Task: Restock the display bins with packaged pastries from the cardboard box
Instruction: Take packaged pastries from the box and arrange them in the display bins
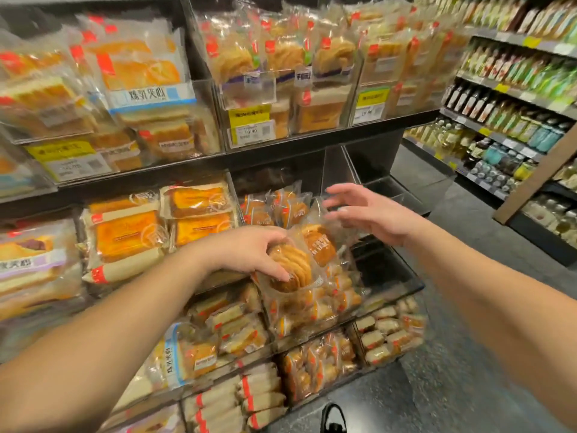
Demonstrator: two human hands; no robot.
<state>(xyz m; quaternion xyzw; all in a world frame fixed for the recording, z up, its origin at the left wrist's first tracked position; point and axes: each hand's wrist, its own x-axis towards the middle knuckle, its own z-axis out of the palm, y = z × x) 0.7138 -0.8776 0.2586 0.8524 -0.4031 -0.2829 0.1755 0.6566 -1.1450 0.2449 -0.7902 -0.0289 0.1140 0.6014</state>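
Observation:
My left hand point(249, 251) grips a clear-wrapped round ridged pastry packet point(295, 270) at the front of a clear display bin point(402, 276) on the middle shelf. Several small orange pastry packets point(281, 207) lie deeper in that bin. My right hand point(365, 210) hovers above and to the right of the packet, fingers spread, holding nothing. The cardboard box is not in view.
Upper bins hold bagged pastries point(281, 57) and sliced cakes point(140, 73) behind yellow price tags point(249, 120). Lower bins hold wrapped sandwich cakes point(237, 329). Bottle shelves point(505, 89) line the aisle on the right. A dark shoe point(334, 417) shows on the grey floor.

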